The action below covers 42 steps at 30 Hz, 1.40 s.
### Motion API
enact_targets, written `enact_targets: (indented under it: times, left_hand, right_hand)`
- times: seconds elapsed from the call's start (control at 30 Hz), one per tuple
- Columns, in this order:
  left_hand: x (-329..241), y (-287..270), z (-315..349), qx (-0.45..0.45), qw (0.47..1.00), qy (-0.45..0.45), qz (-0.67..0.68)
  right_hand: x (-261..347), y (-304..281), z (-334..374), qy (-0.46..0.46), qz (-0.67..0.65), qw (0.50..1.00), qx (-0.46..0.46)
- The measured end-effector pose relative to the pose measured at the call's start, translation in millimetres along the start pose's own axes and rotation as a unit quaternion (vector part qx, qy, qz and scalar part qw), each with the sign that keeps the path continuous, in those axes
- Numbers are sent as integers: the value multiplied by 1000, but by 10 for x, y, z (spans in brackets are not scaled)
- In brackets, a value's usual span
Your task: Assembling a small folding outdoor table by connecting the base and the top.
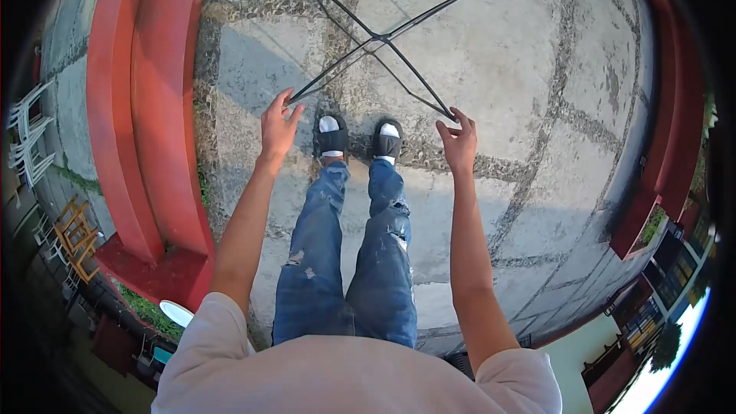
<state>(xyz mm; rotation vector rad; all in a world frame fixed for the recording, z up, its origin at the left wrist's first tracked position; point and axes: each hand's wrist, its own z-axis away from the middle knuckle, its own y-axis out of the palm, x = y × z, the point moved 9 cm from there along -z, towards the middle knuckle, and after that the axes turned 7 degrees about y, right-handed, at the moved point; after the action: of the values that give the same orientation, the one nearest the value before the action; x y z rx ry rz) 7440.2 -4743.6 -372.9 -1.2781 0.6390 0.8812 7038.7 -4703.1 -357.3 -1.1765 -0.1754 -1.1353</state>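
Observation:
A black X-shaped frame of thin rods (381,37), crossing at a central joint, lies ahead of my feet over the paving. Thin dark lines, apparently its shadow, run beneath it. My left hand (279,126) is at the frame's near left end, with thumb and fingers apart around the rod tip. At the near right end is my right hand (460,142), its thumb and forefinger likewise spread on either side of the rod. Whether either hand touches the rod I cannot tell. Both far ends point away from me.
My feet in dark sandals (333,136) stand between my hands. A red low wall (165,107) runs along the left, and another red border (675,107) curves along the right. White chairs (31,134) and a wooden chair (75,238) are beyond the left wall.

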Motion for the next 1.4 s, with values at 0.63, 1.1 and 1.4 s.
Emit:
enact_targets:
  times: [0.63,1.1,1.4]
  left_hand:
    - [-107,-143,-61,-11,997,39,-71]
    - [74,-76,-29,-47,999,11,-16]
    - [-6,-160,-11,-90,996,18,-9]
  right_hand:
    - [51,-40,40,-52,17,998,-35]
    - [-113,60,99,18,-58,997,-50]
    - [-30,43,-4,5,-62,997,-50]
